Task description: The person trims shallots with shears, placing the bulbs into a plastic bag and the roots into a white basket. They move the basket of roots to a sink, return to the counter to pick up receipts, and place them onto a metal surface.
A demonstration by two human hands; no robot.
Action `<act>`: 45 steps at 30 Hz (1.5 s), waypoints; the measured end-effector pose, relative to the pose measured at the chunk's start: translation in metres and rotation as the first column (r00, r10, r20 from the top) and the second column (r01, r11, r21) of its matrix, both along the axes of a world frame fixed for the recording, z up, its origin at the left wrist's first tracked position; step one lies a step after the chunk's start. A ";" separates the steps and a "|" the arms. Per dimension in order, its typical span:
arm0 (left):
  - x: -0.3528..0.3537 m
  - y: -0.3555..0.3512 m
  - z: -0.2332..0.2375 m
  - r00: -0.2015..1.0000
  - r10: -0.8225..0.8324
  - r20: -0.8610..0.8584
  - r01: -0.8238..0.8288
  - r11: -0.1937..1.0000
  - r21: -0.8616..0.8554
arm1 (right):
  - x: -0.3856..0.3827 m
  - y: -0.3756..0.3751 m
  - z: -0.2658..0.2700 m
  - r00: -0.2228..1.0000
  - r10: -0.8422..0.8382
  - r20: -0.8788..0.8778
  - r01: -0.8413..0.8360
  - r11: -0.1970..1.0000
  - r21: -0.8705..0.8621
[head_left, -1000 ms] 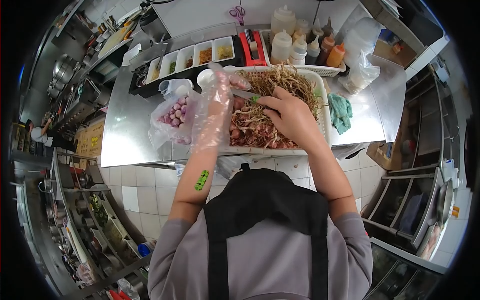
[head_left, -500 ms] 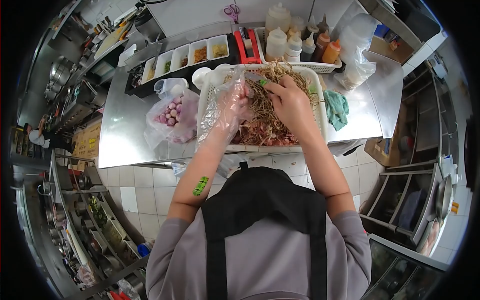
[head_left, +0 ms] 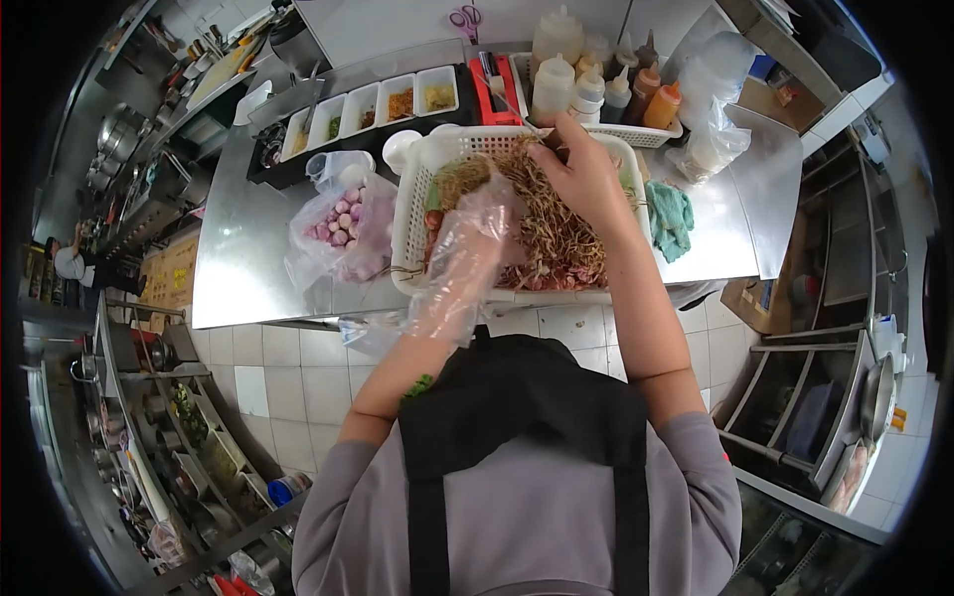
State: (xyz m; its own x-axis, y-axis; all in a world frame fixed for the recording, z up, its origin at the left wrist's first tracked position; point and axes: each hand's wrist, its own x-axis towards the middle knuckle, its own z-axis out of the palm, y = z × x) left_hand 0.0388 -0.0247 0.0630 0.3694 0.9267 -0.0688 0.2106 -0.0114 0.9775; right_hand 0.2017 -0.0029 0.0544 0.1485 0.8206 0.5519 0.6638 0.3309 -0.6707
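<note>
A white perforated basket [head_left: 405,233] holds dry brown stems [head_left: 547,204] with reddish shallot bulbs [head_left: 561,275] at their near end. My left hand [head_left: 492,214], in a loose clear plastic glove, reaches into the middle of the basket against the stems; its fingers are hidden. Over the basket's far side, my right hand [head_left: 581,174] is closed around a small knife [head_left: 517,111], whose thin blade points away and to the left. To the left lies a clear bag of peeled purple shallots [head_left: 343,221].
A black rack with white seasoning trays [head_left: 363,107] stands behind left, beside a red holder [head_left: 494,89]. Squeeze bottles [head_left: 586,94] fill a white basket at the back. A green cloth [head_left: 669,219] lies right. Another person [head_left: 75,263] stands far left.
My left hand has come down and toward me into the basket, uncovering its left side. My right hand has lifted the knife up and away from the left hand.
</note>
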 end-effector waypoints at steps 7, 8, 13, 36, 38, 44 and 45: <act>-0.026 0.021 -0.003 0.945 0.048 0.324 0.006 0.986 -0.166 | -0.012 -0.005 -0.006 0.702 0.258 -0.664 -0.664 0.576 -0.478; -0.031 0.024 -0.002 0.945 0.050 0.324 0.005 0.986 -0.167 | -0.012 -0.003 -0.005 0.798 0.274 -0.537 -0.588 0.549 -0.594; -0.062 0.055 -0.035 0.912 0.170 -0.373 -0.039 0.942 0.335 | 0.011 -0.008 0.004 0.959 -0.078 0.271 0.133 0.973 -0.189; -0.004 0.051 -0.020 0.861 -0.013 -0.509 0.244 0.887 0.392 | 0.052 0.012 0.058 0.918 0.109 -0.380 -0.302 0.813 -0.497; 0.017 0.056 -0.023 0.932 -0.161 0.324 0.097 0.974 0.206 | 0.049 0.010 0.054 0.937 0.140 -0.319 -0.290 0.822 -0.490; 0.021 0.060 0.010 0.777 -0.097 0.622 0.232 0.962 -0.140 | 0.052 0.013 0.005 0.866 0.192 -0.463 -0.368 0.871 -0.327; 0.019 0.064 0.010 0.780 -0.197 0.594 0.294 0.953 -0.070 | 0.047 0.011 0.008 0.833 0.185 -0.522 -0.429 0.812 -0.397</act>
State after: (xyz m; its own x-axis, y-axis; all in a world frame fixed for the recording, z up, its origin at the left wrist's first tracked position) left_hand 0.0579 0.0390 0.0731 0.5990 0.7946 0.0993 -0.3789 0.1720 0.9093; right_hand 0.2491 0.0085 0.0624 -0.0353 0.9993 0.0139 0.1761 0.0199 -0.9842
